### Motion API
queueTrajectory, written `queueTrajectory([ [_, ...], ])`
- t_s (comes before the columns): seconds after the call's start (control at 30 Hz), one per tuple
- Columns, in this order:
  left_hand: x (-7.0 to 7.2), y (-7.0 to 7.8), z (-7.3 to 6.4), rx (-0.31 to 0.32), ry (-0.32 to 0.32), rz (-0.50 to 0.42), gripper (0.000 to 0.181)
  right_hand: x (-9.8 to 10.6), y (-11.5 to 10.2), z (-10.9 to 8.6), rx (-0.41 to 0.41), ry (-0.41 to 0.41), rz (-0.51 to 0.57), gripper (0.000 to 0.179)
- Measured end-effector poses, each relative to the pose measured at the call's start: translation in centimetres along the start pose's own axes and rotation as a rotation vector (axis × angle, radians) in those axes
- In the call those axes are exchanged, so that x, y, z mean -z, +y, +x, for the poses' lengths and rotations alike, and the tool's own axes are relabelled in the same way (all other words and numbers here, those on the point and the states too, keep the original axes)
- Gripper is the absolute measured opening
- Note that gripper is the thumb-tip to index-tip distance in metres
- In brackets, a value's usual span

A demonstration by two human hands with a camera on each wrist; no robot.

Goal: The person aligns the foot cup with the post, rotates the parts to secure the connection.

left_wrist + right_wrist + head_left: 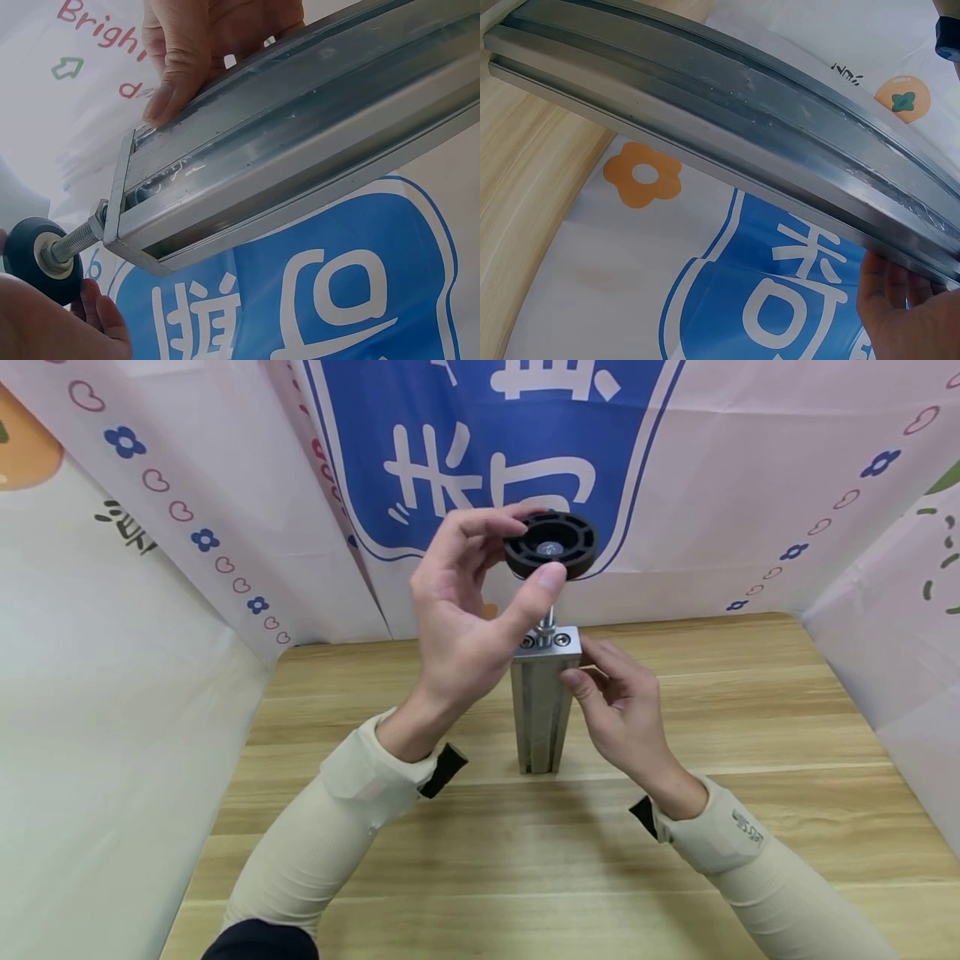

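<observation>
A tall aluminium profile [538, 718] stands upright on the table, capped by a silver end plate [572, 647] with screws. From the plate rises a threaded stud [79, 238] with a nut, topped by a round black levelling foot [581, 560]. My left hand [459, 610] pinches the foot's rim between thumb and fingers. Just below the plate, my right hand [628, 714] grips the profile, thumb on the near side. In the right wrist view, the profile [727, 112] hides part of that hand.
The wood-grain table [420, 877] extends around the profile. Printed white cloth walls [697, 527] enclose it at the back and sides, with a blue sign [352, 410] behind the hands.
</observation>
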State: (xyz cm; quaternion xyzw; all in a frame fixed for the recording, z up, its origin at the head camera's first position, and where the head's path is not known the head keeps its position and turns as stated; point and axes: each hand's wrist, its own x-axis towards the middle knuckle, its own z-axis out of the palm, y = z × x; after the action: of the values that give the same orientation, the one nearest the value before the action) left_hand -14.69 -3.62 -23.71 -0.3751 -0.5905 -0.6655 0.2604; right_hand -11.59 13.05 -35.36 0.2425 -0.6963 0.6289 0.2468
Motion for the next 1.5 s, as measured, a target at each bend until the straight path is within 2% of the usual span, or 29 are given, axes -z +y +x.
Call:
queueTrajectory([
  [0.13,0.02,-0.03,0.00,0.001,-0.002,-0.031,0.033,0.01,-0.05,-0.04,-0.013,0.001,-0.009,0.035],
  [0.37,-0.08,0.42,-0.27,0.074,0.024,-0.099,0.028,-0.07,-0.07,-0.10,-0.022,0.010,-0.005,0.034],
  [0.5,-0.13,0.53,-0.28,0.085,0.030,-0.119,0.027,-0.11,-0.05,-0.09,-0.020,0.011,0.006,0.034],
  [0.6,-0.05,0.35,-0.24,0.070,0.016,-0.129,0.027,-0.14,-0.04,-0.06,-0.020,0.010,0.008,0.034],
  [0.73,0.11,0.25,-0.19,0.037,-0.008,-0.076,0.028,-0.13,0.00,-0.08,-0.020,0.009,0.001,0.034],
  [0.97,-0.13,0.60,-0.25,0.064,0.022,-0.076,0.026,-0.11,0.01,-0.09,-0.018,0.010,0.002,0.034],
  [1.1,-0.25,0.42,-0.14,0.034,0.019,-0.029,0.031,-0.12,-0.04,-0.10,-0.013,0.008,0.004,0.034],
  [1.5,-0.09,0.34,0.09,0.017,0.007,0.022,0.033,-0.07,-0.11,-0.10,-0.007,0.000,0.005,0.036],
])
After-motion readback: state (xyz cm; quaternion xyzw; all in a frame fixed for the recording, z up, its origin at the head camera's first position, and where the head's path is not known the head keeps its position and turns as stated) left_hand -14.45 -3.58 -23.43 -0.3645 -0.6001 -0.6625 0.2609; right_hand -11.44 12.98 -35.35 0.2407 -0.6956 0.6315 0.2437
